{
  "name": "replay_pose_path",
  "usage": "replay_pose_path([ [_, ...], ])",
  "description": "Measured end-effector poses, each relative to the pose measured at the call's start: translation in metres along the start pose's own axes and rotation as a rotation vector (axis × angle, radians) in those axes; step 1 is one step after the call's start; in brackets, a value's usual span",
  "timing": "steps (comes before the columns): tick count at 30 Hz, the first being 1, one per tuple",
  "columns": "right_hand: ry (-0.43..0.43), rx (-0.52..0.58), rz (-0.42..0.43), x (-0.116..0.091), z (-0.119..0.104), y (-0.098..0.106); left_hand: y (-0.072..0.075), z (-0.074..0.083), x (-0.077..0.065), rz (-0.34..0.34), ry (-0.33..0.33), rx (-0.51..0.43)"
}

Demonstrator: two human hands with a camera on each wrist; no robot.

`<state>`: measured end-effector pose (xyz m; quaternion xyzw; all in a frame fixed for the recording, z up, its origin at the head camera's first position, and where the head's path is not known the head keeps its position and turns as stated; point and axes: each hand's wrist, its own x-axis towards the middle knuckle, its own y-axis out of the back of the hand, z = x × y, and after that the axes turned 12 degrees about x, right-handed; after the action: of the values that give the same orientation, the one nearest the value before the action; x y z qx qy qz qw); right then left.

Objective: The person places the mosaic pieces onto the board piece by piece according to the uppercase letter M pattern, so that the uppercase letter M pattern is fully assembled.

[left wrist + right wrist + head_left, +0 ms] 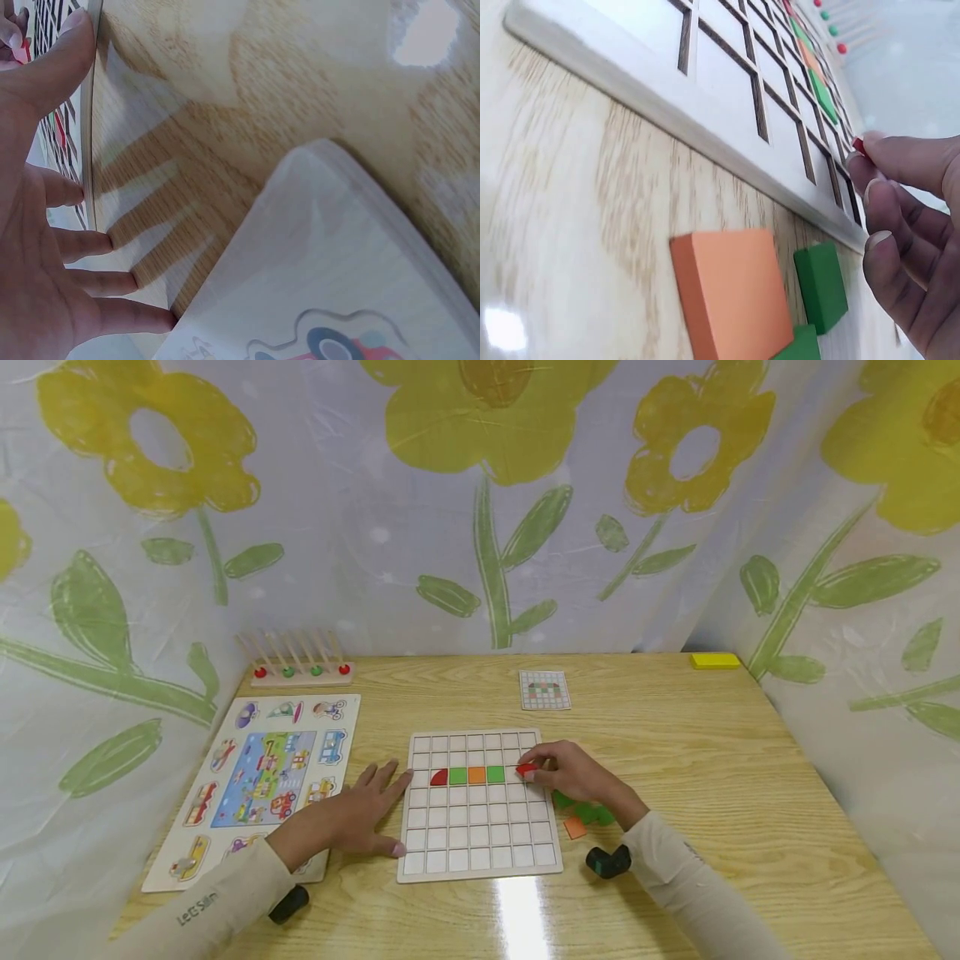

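Note:
A white wooden grid board (pixel 480 860) lies on the table in front of me. One of its upper rows holds a red quarter-round piece (pixel 439 777), a green square (pixel 458 776), an orange square (pixel 477 775) and another green square (pixel 496 774). My right hand (pixel 573 772) pinches a red piece (pixel 527 770) between thumb and fingertips over the right end of that row; the right wrist view shows only a sliver of it. With fingers spread, my left hand (pixel 360 814) rests at the board's left edge, thumb and fingertips touching there.
Loose green pieces (pixel 587 812) and an orange square (pixel 575 827) lie right of the board. A pattern card (pixel 545 703) sits behind it. On the left are a picture puzzle board (pixel 225 735) and a peg rack (pixel 300 678). A yellow block (pixel 715 661) stands far right.

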<state>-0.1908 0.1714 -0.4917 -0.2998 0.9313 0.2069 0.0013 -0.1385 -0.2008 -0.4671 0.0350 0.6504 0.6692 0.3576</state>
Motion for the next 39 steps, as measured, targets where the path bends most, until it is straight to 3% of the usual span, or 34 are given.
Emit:
replay_pose_path([
  [15,0.023,-0.084,-0.001,0.007,-0.005,-0.005,0.0,0.0,-0.002,0.005,-0.005,-0.014],
  [39,-0.051,-0.165,0.068,0.014,-0.007,-0.013,-0.002,-0.002,0.001,0.002,0.006,-0.011],
])
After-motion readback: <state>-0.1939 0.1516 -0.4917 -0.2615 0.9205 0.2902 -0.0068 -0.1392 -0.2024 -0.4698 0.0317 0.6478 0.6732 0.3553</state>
